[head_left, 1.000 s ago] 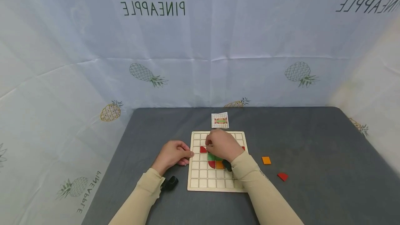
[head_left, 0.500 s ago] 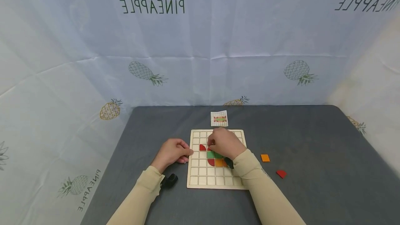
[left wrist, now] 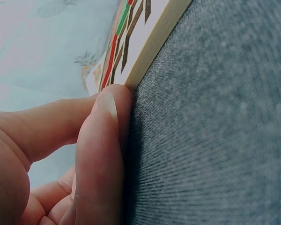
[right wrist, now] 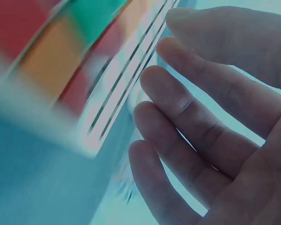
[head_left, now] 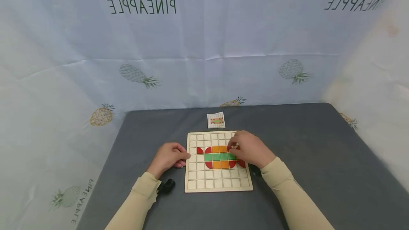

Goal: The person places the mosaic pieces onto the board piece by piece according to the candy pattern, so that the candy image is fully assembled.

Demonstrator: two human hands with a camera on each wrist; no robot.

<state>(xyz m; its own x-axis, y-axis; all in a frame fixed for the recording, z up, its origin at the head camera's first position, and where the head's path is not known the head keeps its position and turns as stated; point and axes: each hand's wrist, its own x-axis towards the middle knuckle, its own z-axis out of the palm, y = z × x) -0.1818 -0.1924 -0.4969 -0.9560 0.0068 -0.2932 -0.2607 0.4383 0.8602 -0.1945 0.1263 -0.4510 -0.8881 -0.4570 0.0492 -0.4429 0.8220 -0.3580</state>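
A square wooden grid board [head_left: 217, 182] lies on the dark table, with flat coloured tiles set in its middle rows. A green row [head_left: 216, 157] runs between two orange rows, with red curved pieces [head_left: 208, 165] at their ends. At the board's left edge, my left hand [head_left: 167, 157] pinches the rim between thumb and index finger; the left wrist view shows these fingertips right at the board's side [left wrist: 154, 47]. My right hand [head_left: 250, 148] hovers over the upper right tiles, fingertips close to a red piece. In the right wrist view its fingers [right wrist: 192, 108] are loosely bent, with nothing seen between them.
A small paper card [head_left: 216, 120] printed with a coloured grid pattern lies just beyond the board. Dark table surface [head_left: 319, 141] extends to the right. A hanging cloth [head_left: 191, 45] with pineapple prints stands behind the table.
My right hand has shifted right over the board, uncovering orange and red tiles in the upper row. The loose orange and red pieces at right no longer show. The left hand stays at the edge.
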